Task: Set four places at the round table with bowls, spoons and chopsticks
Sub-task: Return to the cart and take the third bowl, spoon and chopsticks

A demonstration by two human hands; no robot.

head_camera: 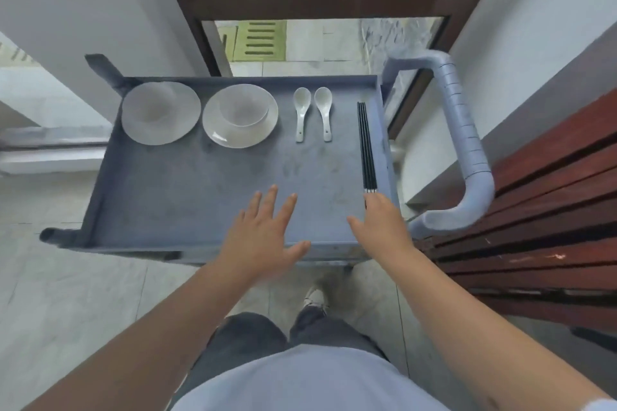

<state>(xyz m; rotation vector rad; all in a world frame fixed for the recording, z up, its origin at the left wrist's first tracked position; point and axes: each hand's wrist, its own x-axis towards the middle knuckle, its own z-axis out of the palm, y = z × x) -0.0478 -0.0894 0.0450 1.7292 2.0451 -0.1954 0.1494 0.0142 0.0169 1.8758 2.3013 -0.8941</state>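
A grey cart tray [187,197] holds two white bowls on plates, the left bowl [157,108] and the right bowl [243,108], at its far side. To their right lie two white spoons, the left spoon [301,110] and the right spoon [324,110]. A bundle of black chopsticks [366,147] lies along the right rim. My left hand [263,233] hovers flat and empty over the near tray, fingers spread. My right hand [380,220] is at the near end of the chopsticks, fingertips touching or just short of them; no grip shows.
The cart's padded handle [467,147] curves along its right side. A dark red slatted bench [541,220] stands to the right. A brown door frame [314,0] with glass is behind the cart. My legs and shoe [314,300] stand close to the cart's near edge.
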